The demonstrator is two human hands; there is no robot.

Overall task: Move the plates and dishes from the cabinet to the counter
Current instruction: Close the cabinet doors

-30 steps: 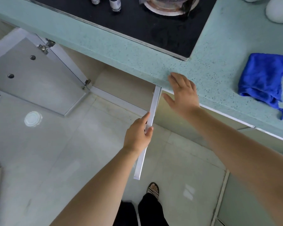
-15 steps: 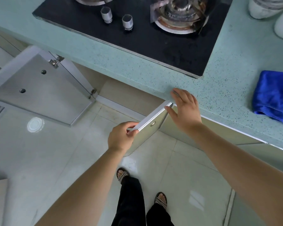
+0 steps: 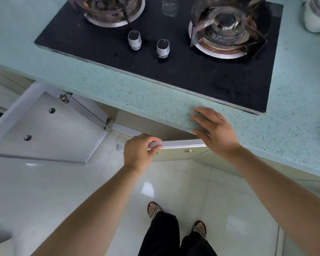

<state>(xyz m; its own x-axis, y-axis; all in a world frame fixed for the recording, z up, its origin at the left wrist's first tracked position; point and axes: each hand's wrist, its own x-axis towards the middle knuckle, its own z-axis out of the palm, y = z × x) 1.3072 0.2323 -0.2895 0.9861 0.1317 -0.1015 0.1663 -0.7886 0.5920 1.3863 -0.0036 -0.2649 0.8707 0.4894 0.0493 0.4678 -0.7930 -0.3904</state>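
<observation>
Under the pale green speckled counter point(image 3: 155, 100) the cabinet has two white doors. My left hand point(image 3: 139, 152) grips the top edge of the right door point(image 3: 181, 145), which lies almost flat against the cabinet front. My right hand point(image 3: 212, 130) rests flat on the counter's front edge with straight fingers. The left door point(image 3: 44, 133) stands swung wide open. The cabinet's inside is hidden under the counter and no plates show in it.
A black gas hob point(image 3: 174, 52) with two burners and two knobs is set into the counter. White crockery point(image 3: 316, 15) stands at the far right of the counter. My sandalled feet point(image 3: 175, 217) stand on the glossy white floor tiles.
The right door has swung from sticking straight out towards me to nearly against the cabinet, my left hand moving with its edge. The view has shifted left; the blue cloth has almost left the frame.
</observation>
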